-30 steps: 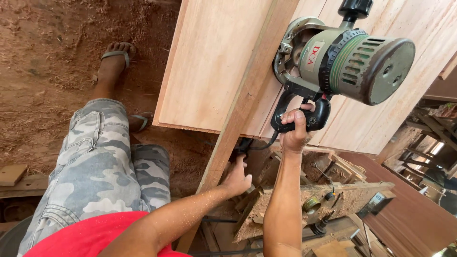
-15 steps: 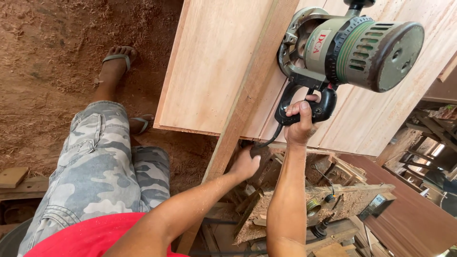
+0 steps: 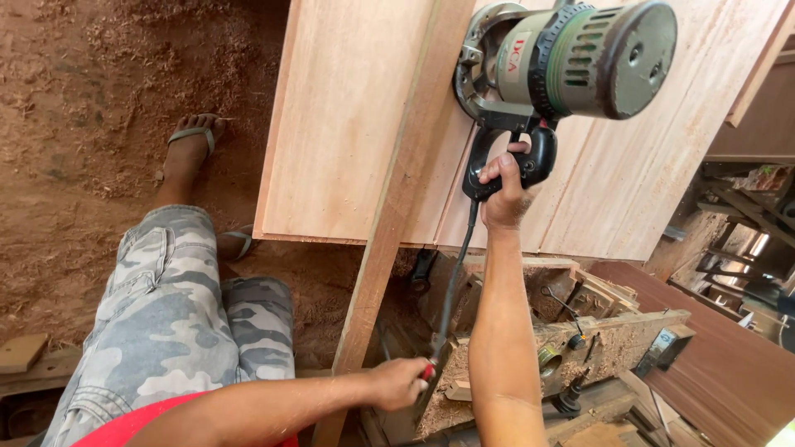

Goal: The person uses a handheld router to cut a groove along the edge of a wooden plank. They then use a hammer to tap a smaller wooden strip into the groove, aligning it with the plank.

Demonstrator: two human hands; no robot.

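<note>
The floor (image 3: 74,165) is bare reddish-brown earth, strewn with pale sawdust and wood shavings that lie thickest near the top left. Bright daylight falls across it. At the lower left edge a few short offcuts of pale timber (image 3: 21,352) rest on the ground. To the right stands a rough wooden frame (image 3: 613,331) caked in sawdust, with metal fittings on it. Beside it, at the lower right, lies a dark brown smooth board (image 3: 720,372). Further right, a jumble of stacked timber pieces (image 3: 745,215) sits partly in shadow
</note>
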